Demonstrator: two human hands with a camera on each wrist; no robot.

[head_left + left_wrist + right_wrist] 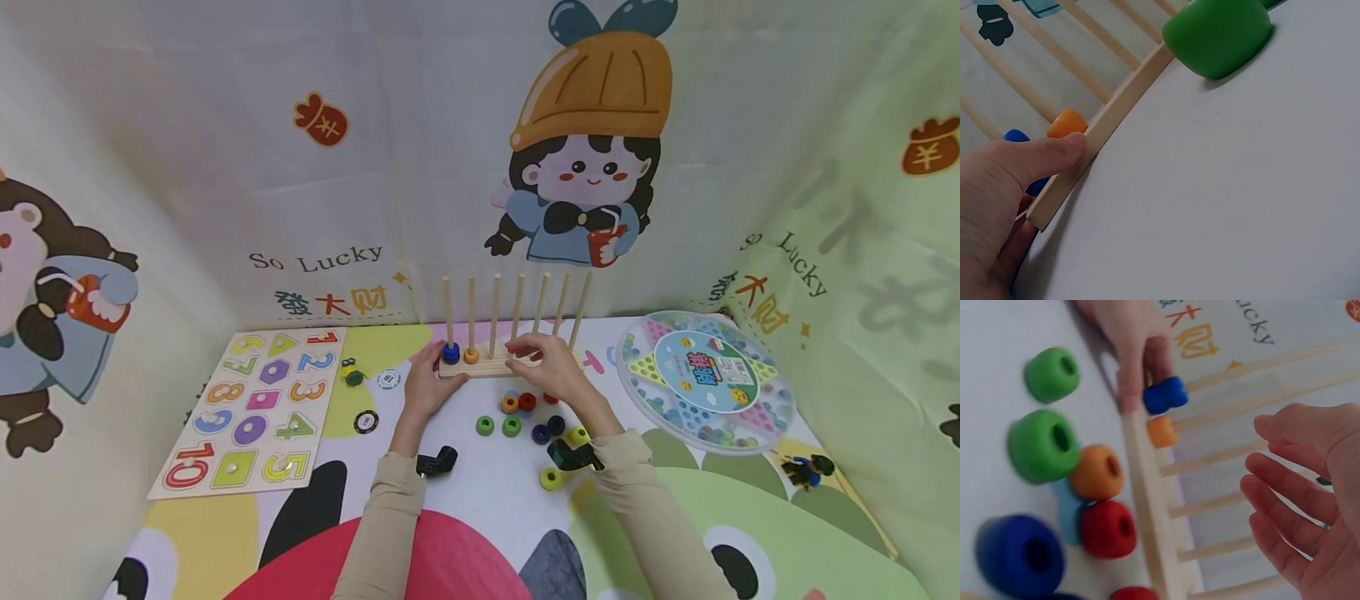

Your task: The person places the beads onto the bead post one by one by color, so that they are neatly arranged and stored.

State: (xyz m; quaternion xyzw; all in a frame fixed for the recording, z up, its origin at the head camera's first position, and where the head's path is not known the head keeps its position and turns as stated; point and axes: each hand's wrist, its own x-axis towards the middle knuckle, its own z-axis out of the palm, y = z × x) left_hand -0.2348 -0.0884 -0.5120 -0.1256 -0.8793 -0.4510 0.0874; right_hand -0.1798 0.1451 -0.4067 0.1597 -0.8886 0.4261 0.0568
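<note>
A wooden peg stand (491, 367) with a row of upright pegs sits at the back of the table. My left hand (426, 389) grips its left end, thumb on the front edge and fingers behind. Blue beads (1165, 395) sit at the foot of the leftmost peg, and an orange bead (1163, 431) is on the peg beside it. My right hand (1310, 487), fingers loosely bent and holding nothing, hovers beside the middle pegs. In front of the stand lie loose beads: green (485, 426), orange (510, 404), red (527, 402), dark blue (541, 434) and yellow (551, 478).
On the left lies a number puzzle board (251, 408), with two round chips (366, 422) and a small green-and-yellow toy (352, 375) beside it. A round game board (705, 382) lies at right, near a toy figure (807, 471). A printed curtain (420, 167) hangs behind.
</note>
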